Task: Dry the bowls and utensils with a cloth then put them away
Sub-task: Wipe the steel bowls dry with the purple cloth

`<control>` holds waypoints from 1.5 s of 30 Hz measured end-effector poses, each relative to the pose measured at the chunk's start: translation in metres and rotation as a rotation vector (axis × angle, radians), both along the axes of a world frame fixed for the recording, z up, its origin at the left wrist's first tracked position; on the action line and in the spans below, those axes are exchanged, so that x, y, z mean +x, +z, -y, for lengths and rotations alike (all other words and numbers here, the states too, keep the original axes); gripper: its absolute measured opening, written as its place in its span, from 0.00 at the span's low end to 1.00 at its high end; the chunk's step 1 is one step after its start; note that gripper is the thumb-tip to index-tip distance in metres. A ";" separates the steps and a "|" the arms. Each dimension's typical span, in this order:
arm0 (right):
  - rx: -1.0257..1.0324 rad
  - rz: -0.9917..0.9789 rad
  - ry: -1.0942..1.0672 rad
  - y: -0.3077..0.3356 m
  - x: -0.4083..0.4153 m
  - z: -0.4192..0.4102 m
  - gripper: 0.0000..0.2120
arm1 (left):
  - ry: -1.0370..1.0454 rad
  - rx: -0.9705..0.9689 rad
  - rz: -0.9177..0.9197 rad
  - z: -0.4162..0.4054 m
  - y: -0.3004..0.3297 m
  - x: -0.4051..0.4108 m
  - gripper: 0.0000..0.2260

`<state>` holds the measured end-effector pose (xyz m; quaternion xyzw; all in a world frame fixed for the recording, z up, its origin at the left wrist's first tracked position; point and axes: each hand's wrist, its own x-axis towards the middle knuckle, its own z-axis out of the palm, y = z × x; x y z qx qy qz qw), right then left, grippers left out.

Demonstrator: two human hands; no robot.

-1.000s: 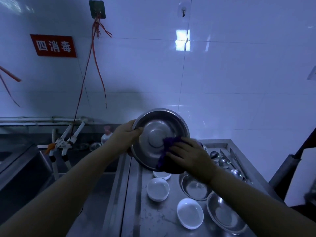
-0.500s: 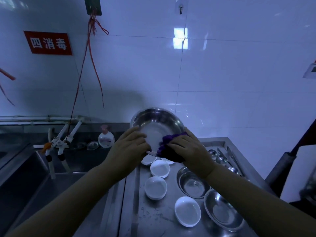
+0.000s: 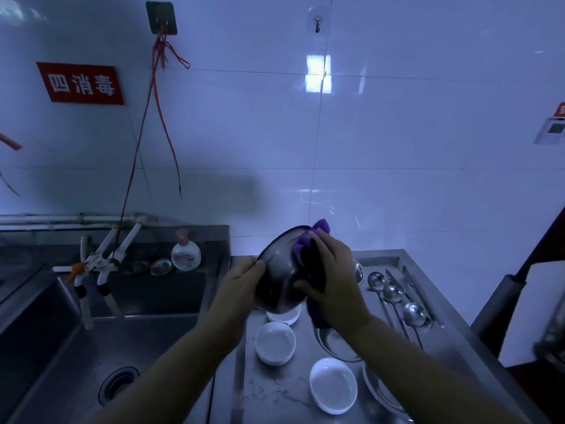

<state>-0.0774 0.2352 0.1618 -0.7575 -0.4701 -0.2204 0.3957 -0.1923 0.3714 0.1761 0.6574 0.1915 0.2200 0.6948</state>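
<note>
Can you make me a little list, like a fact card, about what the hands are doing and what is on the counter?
left hand: holds the metal bowl by its rim
right hand: presses the purple cloth on the bowl
bowl: tilted, lifted above the counter
white bowls: three seen, on the counter
ladles: three, lying on the right
sink: on the left

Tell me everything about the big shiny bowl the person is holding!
The steel bowl is round, shiny grey metal, held up in the air above the counter and tipped so its outside faces the camera. The left hand grips its left rim. The right hand presses a purple cloth against its right side, draped over the rim.
</note>
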 end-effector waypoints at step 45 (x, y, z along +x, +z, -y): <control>0.156 0.423 -0.057 0.001 -0.013 -0.014 0.12 | 0.036 -0.671 0.168 -0.018 0.035 0.023 0.19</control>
